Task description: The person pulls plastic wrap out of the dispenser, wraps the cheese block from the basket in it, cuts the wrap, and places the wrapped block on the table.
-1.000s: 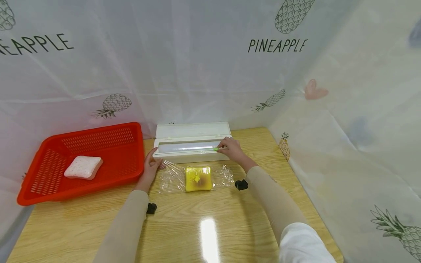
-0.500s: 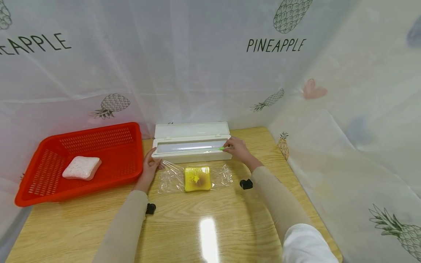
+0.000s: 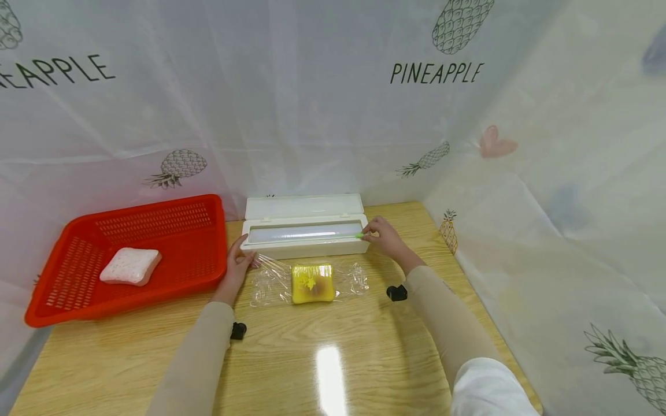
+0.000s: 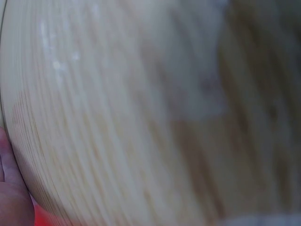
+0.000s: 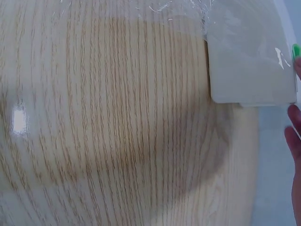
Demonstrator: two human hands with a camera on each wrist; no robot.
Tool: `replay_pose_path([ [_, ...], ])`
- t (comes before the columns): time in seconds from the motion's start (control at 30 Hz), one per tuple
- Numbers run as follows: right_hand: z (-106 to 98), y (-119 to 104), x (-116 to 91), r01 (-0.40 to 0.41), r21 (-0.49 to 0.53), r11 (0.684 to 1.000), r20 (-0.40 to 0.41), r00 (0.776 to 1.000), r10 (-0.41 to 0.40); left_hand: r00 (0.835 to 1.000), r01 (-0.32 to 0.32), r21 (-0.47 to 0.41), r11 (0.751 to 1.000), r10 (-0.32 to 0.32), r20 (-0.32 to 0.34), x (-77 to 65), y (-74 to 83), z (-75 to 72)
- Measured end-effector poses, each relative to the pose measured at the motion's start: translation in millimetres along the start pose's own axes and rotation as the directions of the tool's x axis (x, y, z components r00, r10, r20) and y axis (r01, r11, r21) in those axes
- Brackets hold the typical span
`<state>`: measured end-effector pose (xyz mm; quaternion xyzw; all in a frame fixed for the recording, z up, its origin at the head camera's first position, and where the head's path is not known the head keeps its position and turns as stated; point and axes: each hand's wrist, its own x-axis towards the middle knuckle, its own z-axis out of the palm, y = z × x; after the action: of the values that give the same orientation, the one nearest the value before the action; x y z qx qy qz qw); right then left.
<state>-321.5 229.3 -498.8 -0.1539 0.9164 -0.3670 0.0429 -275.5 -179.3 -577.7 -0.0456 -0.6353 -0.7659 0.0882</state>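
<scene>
A long white cling film dispenser [image 3: 307,249] stands at the back of the table with its lid raised and a film roll inside. At its right end, my right hand [image 3: 384,236] pinches the small green slide cutter [image 3: 359,235] on the front edge. My left hand [image 3: 237,270] holds the dispenser's left front corner, finger at the end and thumb at the front. In front lies a yellow toast-shaped piece with a brown patch [image 3: 313,284], on a crinkled sheet of cling film [image 3: 273,284] that spreads to both sides. The left wrist view is mostly blurred wood grain.
A red plastic basket [image 3: 171,289] stands at the left, with a pale pink bread-shaped piece [image 3: 131,266] inside. Pineapple-printed curtain [image 3: 312,115] hangs behind and along the right side of the wooden table [image 3: 281,370].
My right hand has moved right with the green slide cutter, along the dispenser's front edge to its right end. The left hand has stayed at the left corner.
</scene>
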Motion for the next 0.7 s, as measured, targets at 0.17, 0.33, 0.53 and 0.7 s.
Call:
replay_pose_path([
  [0.17, 1.7, 4.3, 0.9, -0.035, 0.126, 0.991, 0.008, 0.999, 0.034, 1.0, 0.023, 0.023, 0.999, -0.022, -0.018, -0.2, 2.4, 1.8],
  [0.33, 4.3, 10.5, -2.9, -0.042, 0.206, 0.978, -0.03, 0.998, 0.049, 1.0, 0.016, -0.002, 1.0, -0.016, -0.011, -1.2, 2.8, 3.0],
  [0.53, 5.9, 20.1, -8.9, -0.089, 0.308, 0.947, -0.076, 0.99, 0.118, 1.0, 0.01, -0.002, 1.0, -0.01, -0.011, -1.9, 1.1, 1.8],
  [0.7, 7.6, 20.9, -8.6, -0.069, 0.314, 0.947, -0.087, 0.991, 0.101, 0.999, 0.034, 0.039, 0.999, -0.033, -0.012, -3.0, 1.7, 0.2],
])
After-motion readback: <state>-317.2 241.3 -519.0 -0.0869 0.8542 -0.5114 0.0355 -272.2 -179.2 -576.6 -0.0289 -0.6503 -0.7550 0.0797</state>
